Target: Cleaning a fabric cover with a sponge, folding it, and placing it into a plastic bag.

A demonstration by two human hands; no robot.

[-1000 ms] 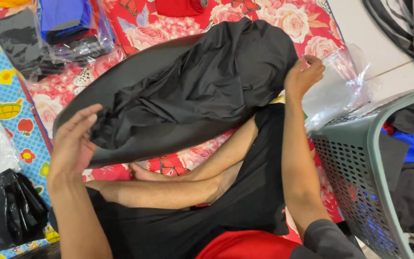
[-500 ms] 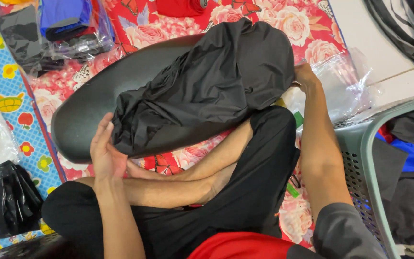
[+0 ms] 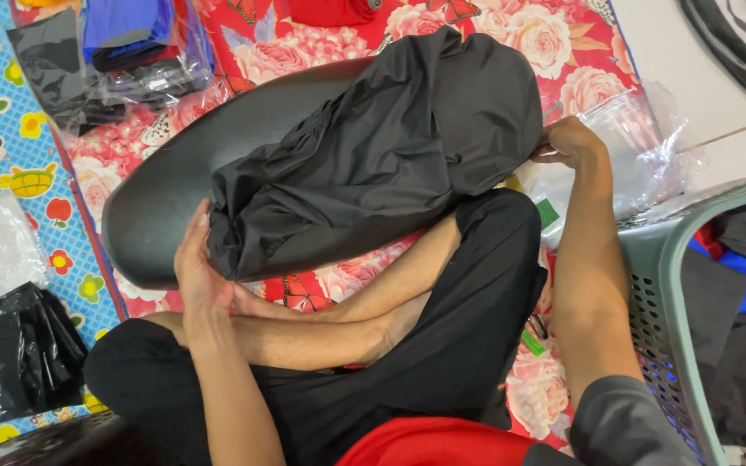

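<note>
A long black oval board (image 3: 166, 198) lies across my lap on the flowered mat. Bunched black fabric (image 3: 382, 147) covers its right two thirds and leaves the left end bare. My left hand (image 3: 196, 267) presses flat against the board's near edge where the gathered hem of the fabric ends. At the board's right end, my right hand (image 3: 567, 142) grips the fabric's edge. My crossed legs in black trousers sit beneath the board.
A grey-green plastic laundry basket (image 3: 662, 285) with dark clothes stands at the right. Clear plastic bags (image 3: 641, 155) lie beside my right hand. Bagged dark and blue garments (image 3: 114, 52) rest at the top left, more bagged black cloth (image 3: 10, 354) at the left.
The black fabric has slid right along the board, baring its left end. My left hand came in from the left end to the board's near edge; my right hand stays at the right end.
</note>
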